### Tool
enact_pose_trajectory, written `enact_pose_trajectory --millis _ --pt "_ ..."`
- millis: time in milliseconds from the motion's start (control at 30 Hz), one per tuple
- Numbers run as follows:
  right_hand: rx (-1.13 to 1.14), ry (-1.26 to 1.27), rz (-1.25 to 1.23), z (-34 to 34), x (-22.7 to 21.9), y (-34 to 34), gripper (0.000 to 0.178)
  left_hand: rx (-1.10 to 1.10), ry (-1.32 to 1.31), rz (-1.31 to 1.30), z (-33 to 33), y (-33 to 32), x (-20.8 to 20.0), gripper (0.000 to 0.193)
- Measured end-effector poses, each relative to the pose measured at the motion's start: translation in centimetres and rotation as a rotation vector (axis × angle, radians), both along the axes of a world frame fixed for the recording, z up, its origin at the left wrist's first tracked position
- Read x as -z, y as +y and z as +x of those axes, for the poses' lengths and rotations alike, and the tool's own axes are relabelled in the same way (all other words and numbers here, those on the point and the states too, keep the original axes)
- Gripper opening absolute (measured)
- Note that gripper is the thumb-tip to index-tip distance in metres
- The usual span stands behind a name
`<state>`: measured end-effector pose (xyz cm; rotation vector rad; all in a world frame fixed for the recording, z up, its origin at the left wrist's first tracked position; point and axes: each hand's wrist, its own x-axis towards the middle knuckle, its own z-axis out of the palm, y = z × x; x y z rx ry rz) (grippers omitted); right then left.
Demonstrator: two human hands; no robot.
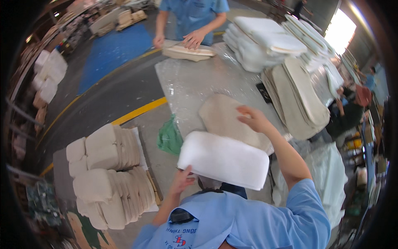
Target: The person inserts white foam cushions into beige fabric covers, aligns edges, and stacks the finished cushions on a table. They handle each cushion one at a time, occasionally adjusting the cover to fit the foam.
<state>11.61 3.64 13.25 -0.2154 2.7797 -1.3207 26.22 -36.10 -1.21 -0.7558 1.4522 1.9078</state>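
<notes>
A white padding sheet [224, 159] with rounded corners lies tilted close to my body, over the near part of a beige fabric cushion piece [222, 112]. My left hand [181, 181] grips the sheet's lower left corner, fingers at its edge. Above the right part of the beige piece, my right hand [253, 119] is open with fingers apart and nothing in it. Whether its fingertips touch the fabric I cannot tell. Both pieces rest on the plastic-covered table [182, 91].
Stacked beige pads [296, 97] lie at the right, with white padding piles [265, 39] behind. Stuffed beige cushions [112, 174] stand at the left, beside a green plastic bag [170, 136]. Across the table a person in blue [192, 20] handles a beige cushion [188, 50].
</notes>
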Motion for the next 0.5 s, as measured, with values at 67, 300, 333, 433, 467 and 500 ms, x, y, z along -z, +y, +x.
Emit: enact_pose_trajectory --millis 67,300,333,433,467,500 --pt "0.324 -0.162 -0.044 6.2 3.0 6.9 0.055 0.004 0.072 -0.128 -0.4 -1.5 -0.2 0.070" --pt "0.935 -0.471 -0.556 20.6 13.1 6.5 0.065 0.009 0.373 -0.451 -8.3 -4.3 -1.9 0.052" --pt "0.993 -0.543 -0.648 20.5 13.7 4.8 0.068 0.077 0.416 -0.502 -10.1 -3.6 -1.9 0.051" --pt "1.141 -0.455 -0.788 21.1 15.4 3.5 0.080 0.208 0.274 -0.284 -14.3 1.1 -2.4 0.055" --pt "1.154 -0.438 -0.765 21.2 15.5 3.5 0.082 0.226 0.174 -0.170 -14.6 2.4 -2.4 0.056" --pt "1.173 -0.417 -0.744 21.4 15.3 3.6 0.083 0.193 0.170 -0.170 -14.5 3.4 -2.3 0.058"
